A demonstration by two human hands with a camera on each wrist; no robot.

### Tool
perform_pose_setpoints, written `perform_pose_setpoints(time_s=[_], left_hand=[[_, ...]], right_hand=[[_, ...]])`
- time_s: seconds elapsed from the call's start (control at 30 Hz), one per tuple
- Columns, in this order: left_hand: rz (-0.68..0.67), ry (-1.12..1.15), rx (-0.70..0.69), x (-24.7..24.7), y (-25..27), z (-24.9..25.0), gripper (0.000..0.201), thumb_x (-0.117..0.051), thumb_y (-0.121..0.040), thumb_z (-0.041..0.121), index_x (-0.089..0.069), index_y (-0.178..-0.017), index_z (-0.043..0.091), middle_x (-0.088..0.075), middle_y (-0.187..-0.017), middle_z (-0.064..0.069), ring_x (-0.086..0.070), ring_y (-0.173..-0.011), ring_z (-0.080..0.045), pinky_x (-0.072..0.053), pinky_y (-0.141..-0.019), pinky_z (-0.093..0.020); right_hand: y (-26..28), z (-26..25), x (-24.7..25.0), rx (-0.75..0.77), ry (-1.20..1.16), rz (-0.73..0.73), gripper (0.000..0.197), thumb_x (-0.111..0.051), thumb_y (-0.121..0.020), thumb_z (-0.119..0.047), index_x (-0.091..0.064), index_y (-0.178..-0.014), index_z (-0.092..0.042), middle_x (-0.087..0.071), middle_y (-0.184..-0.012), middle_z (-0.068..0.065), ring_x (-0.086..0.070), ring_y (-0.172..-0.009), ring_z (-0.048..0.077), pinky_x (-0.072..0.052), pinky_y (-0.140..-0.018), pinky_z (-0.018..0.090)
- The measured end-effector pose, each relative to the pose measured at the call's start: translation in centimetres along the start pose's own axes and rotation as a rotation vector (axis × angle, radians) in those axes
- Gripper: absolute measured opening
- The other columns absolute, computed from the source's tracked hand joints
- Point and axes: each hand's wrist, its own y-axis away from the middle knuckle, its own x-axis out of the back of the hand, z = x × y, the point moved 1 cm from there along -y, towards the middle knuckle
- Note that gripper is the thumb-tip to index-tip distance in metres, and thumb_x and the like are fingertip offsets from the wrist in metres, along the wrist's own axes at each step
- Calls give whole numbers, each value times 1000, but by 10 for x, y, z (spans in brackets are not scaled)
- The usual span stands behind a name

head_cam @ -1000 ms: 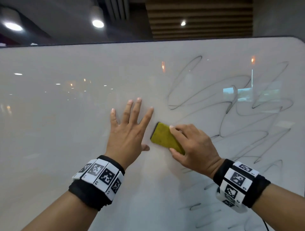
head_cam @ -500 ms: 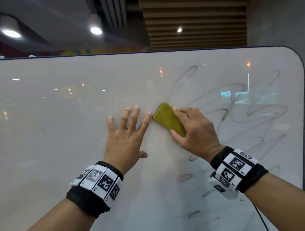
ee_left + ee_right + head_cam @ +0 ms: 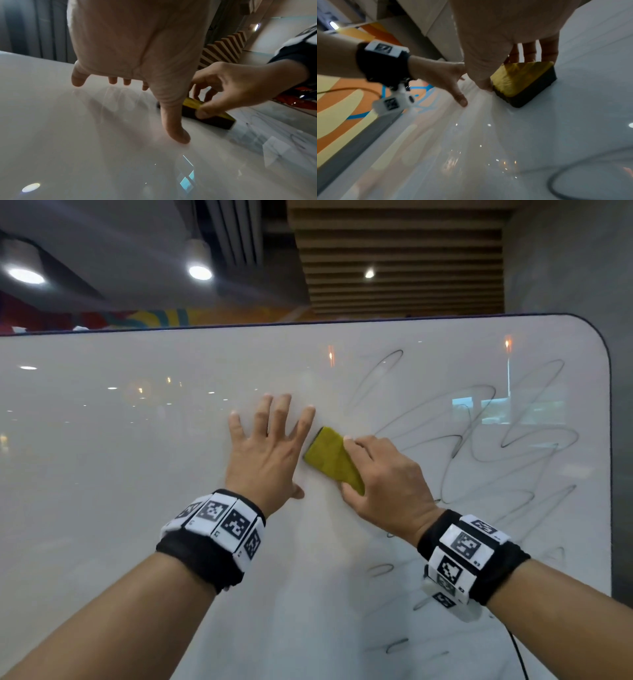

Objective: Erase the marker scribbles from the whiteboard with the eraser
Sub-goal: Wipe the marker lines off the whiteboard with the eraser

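A yellow-topped eraser [image 3: 330, 458] with a dark base lies flat against the whiteboard [image 3: 137, 474]. My right hand [image 3: 383, 484] grips it by its long sides, thumb below and fingers above. The same eraser [image 3: 520, 79] shows in the right wrist view and also as the eraser [image 3: 211, 117] in the left wrist view. My left hand [image 3: 270, 446] presses flat on the board just left of the eraser, fingers spread. Black marker scribbles [image 3: 479, 446] loop across the board's right half, with short strokes [image 3: 397, 645] lower down.
The board's rounded right edge [image 3: 609, 474] stands just past the scribbles, with a grey wall beyond. A dark cable [image 3: 517, 652] hangs from my right wrist band. The board's left half shows only light reflections.
My right hand carried the eraser up along the board, then a little back down beside the left index finger. The left hand stayed pressed in place. The head view tilted upward.
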Motion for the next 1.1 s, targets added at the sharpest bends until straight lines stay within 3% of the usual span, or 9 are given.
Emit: perform_pose_setpoints(time_s=[0.1,0.2,0.37,0.5,0.57,0.7,0.83,1.0,1.1], left_hand=[[-62,-2,-9,0,-6,-2,139,-78,-65,65,25,-151,30,30,-156,-12,18,-149,-36,-10,-114,-67],[-78,-7,-13,1,-7,-2,139,-77,-66,66,27,-151,29,29,-157,-13,18,-149,-37,-11,-114,-67],[-20,-47,-2,15,-15,-5,125,-77,-69,64,15,-148,32,6,-155,-9,-5,-145,-35,-27,-109,-62],[13,-78,12,26,-27,-7,127,-76,-69,64,17,-149,29,-12,-146,-6,-22,-136,-32,-33,-104,-58],[10,-72,24,31,-33,-5,124,-76,-70,63,12,-150,26,-14,-144,-6,-24,-134,-31,-33,-104,-57],[46,-70,18,37,-39,0,112,-76,-72,61,-3,-149,22,-3,-152,-8,-16,-141,-31,-29,-110,-57],[27,-54,-7,37,-46,3,107,-76,-74,57,-7,-148,22,9,-160,-10,-2,-150,-31,-21,-115,-57],[20,-22,-8,37,-49,3,111,-79,-74,53,-3,-150,26,6,-161,-8,-1,-151,-30,-26,-114,-56],[0,-19,-5,37,-49,3,117,-79,-74,52,5,-151,29,9,-160,-9,1,-151,-31,-27,-113,-56]], right_hand=[[-7,13,5,29,21,-12,64,-76,-74,-38,-59,-128,-7,-62,-112,7,-61,-92,27,-57,-57,38],[-20,21,9,-129,-6,63,63,-74,-77,-37,-58,-129,-7,-60,-115,7,-60,-96,27,-56,-62,34],[-18,10,8,54,24,-27,64,-74,-75,-36,-58,-129,-6,-61,-114,8,-60,-93,29,-57,-58,40],[-46,30,21,-222,2,63,62,-71,-81,-40,-54,-131,-9,-58,-113,8,-57,-98,29,-55,-65,37],[-48,24,19,-222,23,79,61,-70,-81,-39,-54,-131,-7,-58,-112,9,-57,-96,29,-55,-64,37],[-37,24,16,-39,62,7,63,-72,-78,-38,-57,-131,-6,-61,-112,7,-59,-92,29,-57,-58,39],[-57,51,28,-352,12,102,62,-70,-84,-41,-53,-134,-8,-57,-115,9,-56,-99,29,-54,-68,38],[-40,32,18,-74,64,35,63,-73,-77,-39,-57,-129,-7,-61,-110,7,-60,-91,29,-57,-58,38],[-49,49,24,-188,45,44,63,-69,-83,-41,-53,-134,-10,-59,-114,7,-57,-98,29,-56,-64,39]])
